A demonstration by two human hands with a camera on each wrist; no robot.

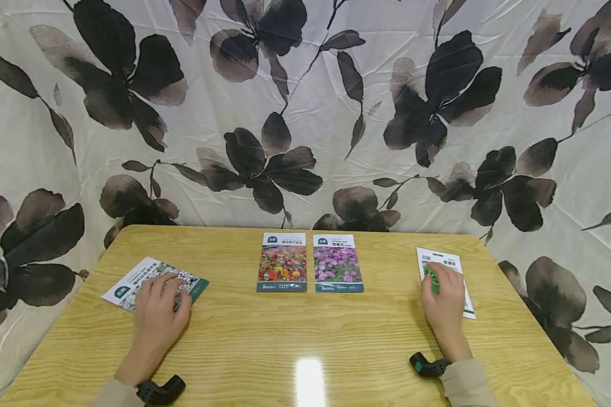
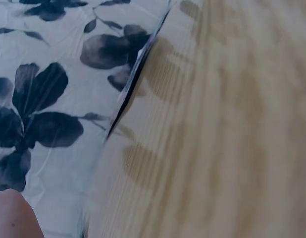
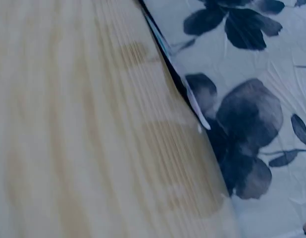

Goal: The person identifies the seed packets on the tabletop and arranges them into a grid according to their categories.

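At the left of the table, my left hand (image 1: pixel 158 311) lies over a seed packet with white flowers (image 1: pixel 196 285), its fingers loosely bent and spread on the picture. That packet lies tilted, its white end toward the left. On the right side, my right hand (image 1: pixel 444 299) rests over another seed packet with green leaves (image 1: pixel 425 255), fingers bent, thumb at its left side. My palm hides much of this packet. The left wrist view has only a bit of skin (image 2: pixel 14 218) in its lower left corner.
Two more seed packets lie side by side at the back middle: one with orange and red flowers (image 1: pixel 282 263), one with purple flowers (image 1: pixel 338 264). Behind the wooden table (image 1: pixel 265 339) hangs a floral curtain (image 1: pixel 336 124). A black band device sits on each wrist.
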